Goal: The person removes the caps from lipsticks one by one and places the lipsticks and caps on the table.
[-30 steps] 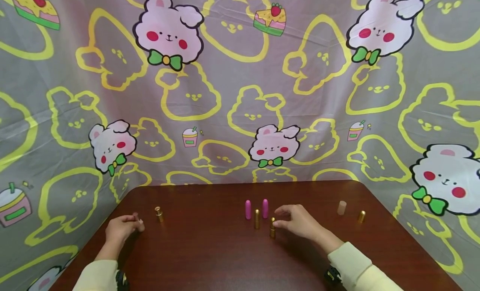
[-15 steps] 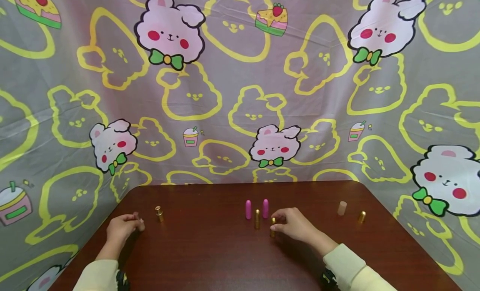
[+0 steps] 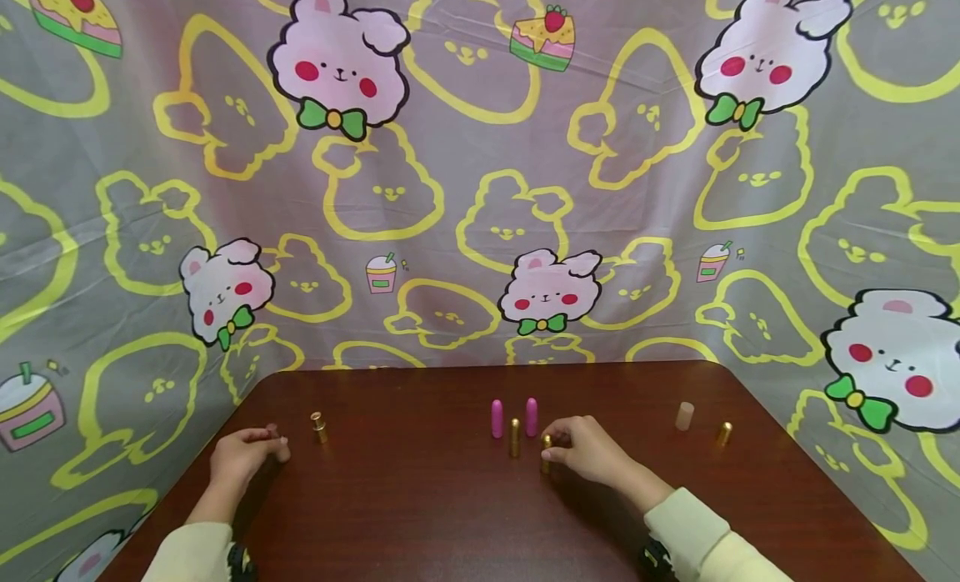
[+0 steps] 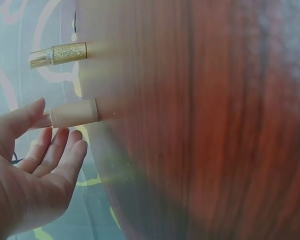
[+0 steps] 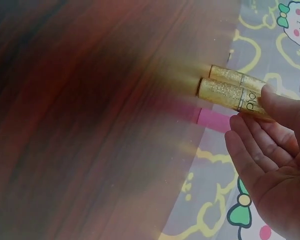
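Observation:
My left hand (image 3: 243, 459) is at the left of the table, thumb and fingers around the narrow upper part of an uncapped beige lipstick tube (image 4: 74, 115), which stands upright. Beside it stands an uncapped gold lipstick tube (image 3: 319, 428), glittery at its base in the left wrist view. Near the middle, my right hand (image 3: 592, 450) pinches the upper part of a gold glitter lipstick (image 5: 224, 94) with dark lettering, which stands on the table. A second gold lipstick (image 3: 514, 439) stands just left of it. Two pink lipsticks (image 3: 497, 419) stand behind, one partly hidden in the right wrist view.
On the right side of the brown table (image 3: 420, 515) stand a translucent beige cap (image 3: 684, 416) and a small gold cap (image 3: 724, 433). A grey curtain (image 3: 450, 232) with cartoon rabbits surrounds the table at the back and sides.
My right hand has moved slightly left and its thumb and fingers have come together on the front gold lipstick. The left hand has stayed almost in place at the beige tube.

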The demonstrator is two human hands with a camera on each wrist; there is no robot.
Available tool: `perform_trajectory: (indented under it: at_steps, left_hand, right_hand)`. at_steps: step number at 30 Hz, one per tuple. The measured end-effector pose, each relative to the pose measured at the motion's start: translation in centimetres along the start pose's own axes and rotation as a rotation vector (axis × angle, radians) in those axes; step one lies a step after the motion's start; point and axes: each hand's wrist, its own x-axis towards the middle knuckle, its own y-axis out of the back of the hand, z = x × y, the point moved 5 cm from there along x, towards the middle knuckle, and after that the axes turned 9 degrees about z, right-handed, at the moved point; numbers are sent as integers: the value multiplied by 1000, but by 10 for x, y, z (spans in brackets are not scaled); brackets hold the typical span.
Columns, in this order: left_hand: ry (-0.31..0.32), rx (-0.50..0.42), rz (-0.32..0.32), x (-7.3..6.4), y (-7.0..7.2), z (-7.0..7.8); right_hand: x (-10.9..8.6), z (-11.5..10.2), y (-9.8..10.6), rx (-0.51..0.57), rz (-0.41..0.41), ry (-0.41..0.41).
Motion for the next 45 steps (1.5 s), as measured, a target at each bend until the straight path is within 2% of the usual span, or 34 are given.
perform_trajectory:
  at_steps: [5, 12, 17, 23, 27, 34, 39, 45]
  left_hand:
    - [-8, -4, 28, 0, 3, 0]
    - [-61, 5, 78, -2, 7, 7]
    - [-50, -8, 99, -6, 12, 14]
    - [-3, -59, 152, -4, 24, 29]
    - [-18, -66, 172, -5, 28, 44]
    - [-69, -104, 184, -15, 17, 69]
    - [-102, -159, 142, -23, 5, 84]
    - [-134, -239, 54, -33, -13, 102]
  right_hand:
    - [0, -3, 3, 13, -4, -14]
    - [0, -8, 12, 33, 15, -20]
    - [0, -12, 18, 43, 29, -7]
    - [1, -14, 26, 52, 57, -23]
    - [3, -17, 31, 77, 81, -20]
    - [6, -24, 44, 137, 139, -65]
    - [8, -29, 51, 179, 196, -100]
    - [11, -32, 60, 260, 260, -147]
